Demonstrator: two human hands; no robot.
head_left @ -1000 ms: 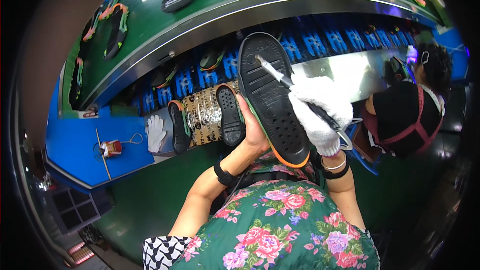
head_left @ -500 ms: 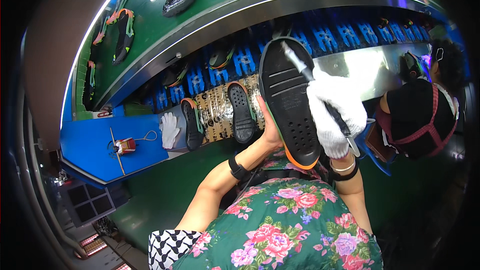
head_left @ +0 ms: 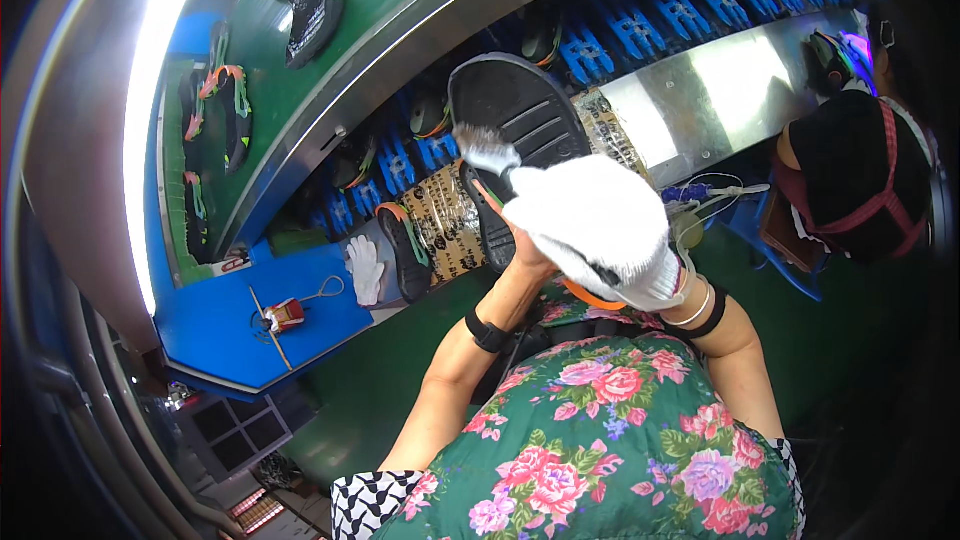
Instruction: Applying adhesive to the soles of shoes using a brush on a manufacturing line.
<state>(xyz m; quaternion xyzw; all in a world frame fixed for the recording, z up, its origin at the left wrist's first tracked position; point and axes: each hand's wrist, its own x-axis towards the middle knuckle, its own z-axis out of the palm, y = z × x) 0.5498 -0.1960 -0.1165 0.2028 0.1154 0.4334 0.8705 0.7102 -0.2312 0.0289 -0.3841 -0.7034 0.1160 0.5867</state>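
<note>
Brush (head_left: 488, 150) moved leftward on sole (head_left: 532, 108) (apparently at its edge).

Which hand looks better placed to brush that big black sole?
Probably the right hand: in a white glove, it grips the brush, bristles by the left edge of the black sole. The bare left hand, partly hidden, seems busy holding the sole.

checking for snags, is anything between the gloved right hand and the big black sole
Only the brush in the right hand; its bristles overlap the left edge of the sole in view. Nothing else visible is in the way, though the hand hides much of the sole's lower half.
</note>
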